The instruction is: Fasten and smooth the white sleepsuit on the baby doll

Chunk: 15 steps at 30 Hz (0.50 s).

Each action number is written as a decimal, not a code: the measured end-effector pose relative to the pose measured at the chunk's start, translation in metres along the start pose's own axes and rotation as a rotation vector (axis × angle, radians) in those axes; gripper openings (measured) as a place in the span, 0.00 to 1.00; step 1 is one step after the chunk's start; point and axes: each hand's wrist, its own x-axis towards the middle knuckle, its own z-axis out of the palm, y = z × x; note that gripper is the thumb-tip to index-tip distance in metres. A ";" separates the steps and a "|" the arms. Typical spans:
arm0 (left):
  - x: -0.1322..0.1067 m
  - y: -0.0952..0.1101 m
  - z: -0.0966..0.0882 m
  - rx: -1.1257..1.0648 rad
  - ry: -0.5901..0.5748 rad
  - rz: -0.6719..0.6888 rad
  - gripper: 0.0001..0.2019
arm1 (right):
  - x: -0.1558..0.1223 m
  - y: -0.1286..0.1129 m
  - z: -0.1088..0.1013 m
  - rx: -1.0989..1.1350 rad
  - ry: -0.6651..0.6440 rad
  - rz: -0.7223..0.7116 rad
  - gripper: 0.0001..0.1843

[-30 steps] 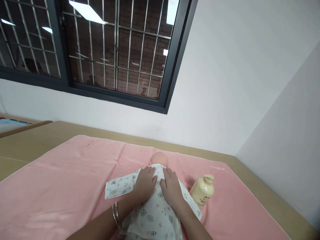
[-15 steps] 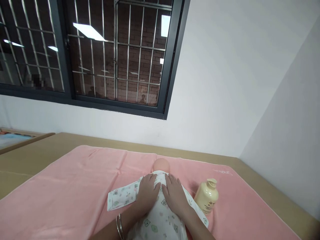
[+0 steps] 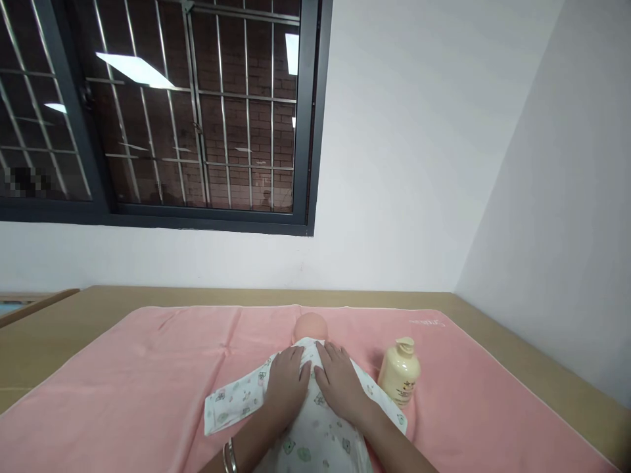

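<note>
A baby doll (image 3: 310, 326) lies on a pink mat, its bald head pointing away from me and its face out of sight. White patterned baby clothes (image 3: 320, 437) cover its body, and the sleeves spread out to both sides. My left hand (image 3: 287, 381) rests flat on the left of the doll's upper back or chest; I cannot tell which. On the other side, my right hand (image 3: 340, 381) lies flat with its fingers extended toward the head. Neither hand grips anything. A pale yellow pump bottle (image 3: 400, 374) stands beside the right sleeve.
The pink mat (image 3: 148, 381) covers much of a wooden tabletop (image 3: 64, 328). White walls (image 3: 394, 164) rise behind and to the right. A dark-framed window (image 3: 305, 131) with metal bars is at the upper left. A wooden rail (image 3: 39, 307) runs along the far left.
The camera view has tilted and turned slightly, so the window and mat sit further left. Both hands stay on the doll, with little visible movement. The bottle stands where it was.
</note>
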 end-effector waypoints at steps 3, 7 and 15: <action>-0.002 0.005 -0.001 0.015 0.023 0.037 0.16 | -0.003 -0.008 0.000 -0.029 0.004 -0.010 0.26; -0.002 0.004 -0.007 0.052 0.009 0.007 0.14 | -0.009 -0.015 0.000 -0.087 0.017 0.122 0.24; 0.001 -0.011 -0.001 -0.004 -0.011 0.038 0.17 | 0.006 0.000 -0.001 0.058 -0.031 0.005 0.26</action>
